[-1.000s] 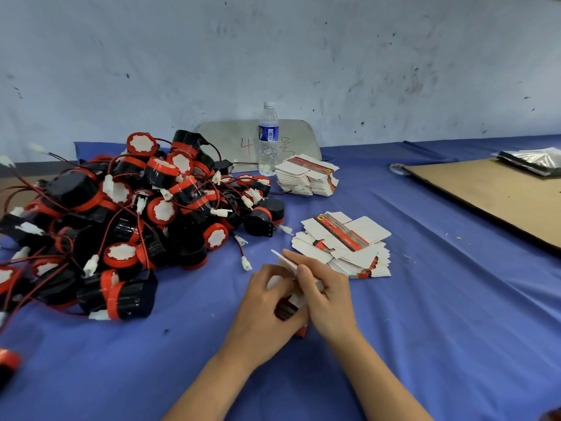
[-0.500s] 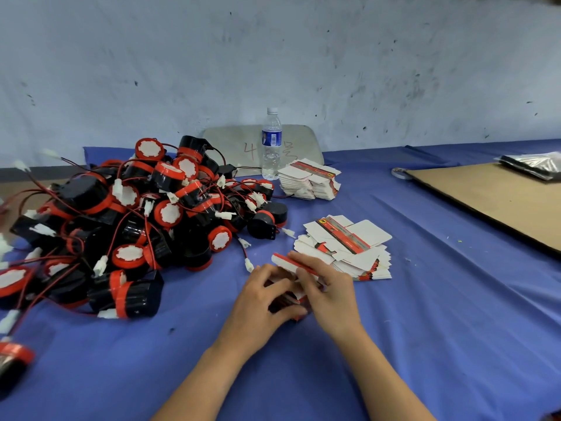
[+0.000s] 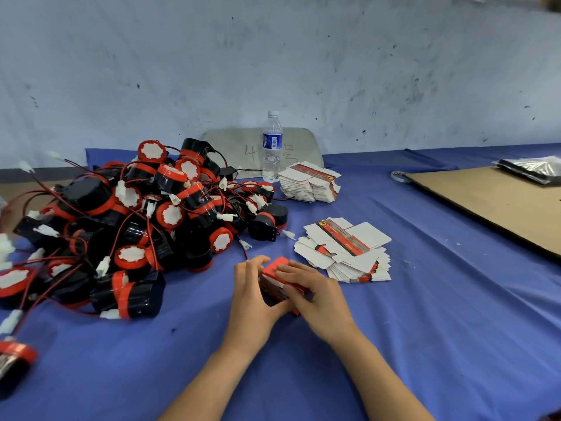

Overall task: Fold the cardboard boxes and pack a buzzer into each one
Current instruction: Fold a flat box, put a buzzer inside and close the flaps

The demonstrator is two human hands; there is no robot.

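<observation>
A small red and white cardboard box (image 3: 277,269) rests on the blue cloth between both hands. My left hand (image 3: 252,296) grips its left side and my right hand (image 3: 315,294) presses on its top and right side, covering most of it. A stack of flat unfolded boxes (image 3: 346,249) lies just right of the hands, and a second stack (image 3: 309,182) sits further back. A big pile of black and red buzzers (image 3: 136,220) with red wires and white plugs fills the left of the table.
A clear water bottle (image 3: 272,147) stands at the back in front of a grey board (image 3: 239,147). A brown cardboard sheet (image 3: 491,199) lies at the right with a plastic bag (image 3: 531,168) on its far end. One buzzer (image 3: 13,357) lies at the near left edge.
The box's white flap stood up between my fingers; it is now folded down and the box top shows red. Both hands have closed in flat around the box.
</observation>
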